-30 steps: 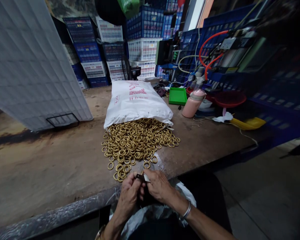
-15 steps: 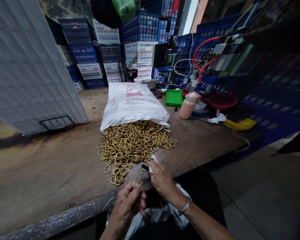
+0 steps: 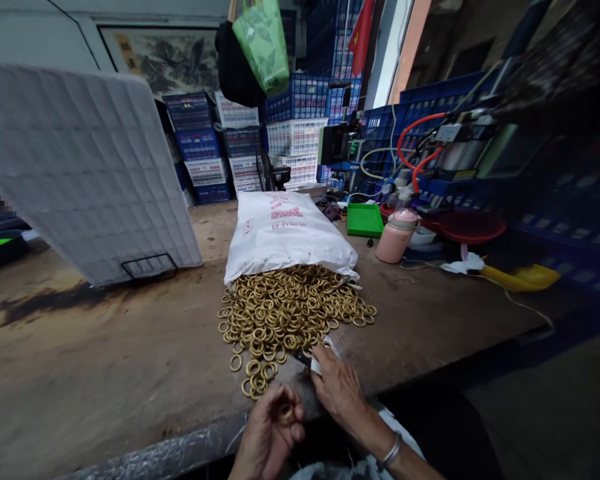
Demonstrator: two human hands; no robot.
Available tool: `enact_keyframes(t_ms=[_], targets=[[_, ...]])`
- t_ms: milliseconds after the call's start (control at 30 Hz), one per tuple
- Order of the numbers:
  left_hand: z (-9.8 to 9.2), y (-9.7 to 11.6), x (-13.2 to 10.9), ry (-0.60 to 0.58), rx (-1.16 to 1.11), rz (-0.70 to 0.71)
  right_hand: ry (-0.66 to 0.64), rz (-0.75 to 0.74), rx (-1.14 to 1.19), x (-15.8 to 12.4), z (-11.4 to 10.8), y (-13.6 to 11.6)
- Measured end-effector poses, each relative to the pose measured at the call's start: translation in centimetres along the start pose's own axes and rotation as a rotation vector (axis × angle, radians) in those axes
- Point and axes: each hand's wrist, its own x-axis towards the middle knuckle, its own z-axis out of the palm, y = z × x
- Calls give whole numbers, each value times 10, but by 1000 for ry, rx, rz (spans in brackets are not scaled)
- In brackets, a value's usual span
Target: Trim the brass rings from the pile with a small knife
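A heap of gold-coloured metal rings [image 3: 290,310] spills from the mouth of a white woven sack [image 3: 290,233] onto the worktable. Just in front of the heap, at the table's near edge, my left hand [image 3: 270,430] is curled round a gold-coloured ring [image 3: 285,413]. To its right, my right hand [image 3: 339,387] is closed on a slim dark tool with a white part [image 3: 315,366]; its exact kind is hard to make out. The tool's dark end points left, close to the lowest rings. A metal bangle [image 3: 393,450] circles my right wrist.
A tall pale quilted panel [image 3: 105,173] stands on the left of the worktable [image 3: 145,373]. At the right are a pink bottle [image 3: 397,237], a green tray [image 3: 365,220], a yellow scoop [image 3: 523,277] and a machine with red hoses [image 3: 455,150]. Stacked crates [image 3: 200,143] line the back.
The view has tilted up, so the scene sits lower and further right. My left hand has turned, and the ring now shows inside its curled fingers. My right hand still grips the dark tool.
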Motion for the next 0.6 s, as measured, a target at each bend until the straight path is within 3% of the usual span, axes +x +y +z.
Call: enact_keyframes(t_ms=[133, 300, 400, 500, 600], targets=[[0, -2, 4, 63, 149, 136, -14, -3, 152, 3, -3, 1], [-3, -4, 8, 100, 716, 484, -70, 76, 518, 6, -2, -2], [-3, -2, 7, 14, 988, 704, -189, 176, 803, 2, -5, -6], [-2, 0, 5, -61, 1110, 741, -344, 303, 1004, -2, -8, -11], [-1, -1, 5, -24, 1076, 694, -380, 316, 1051, -3, -10, -14]])
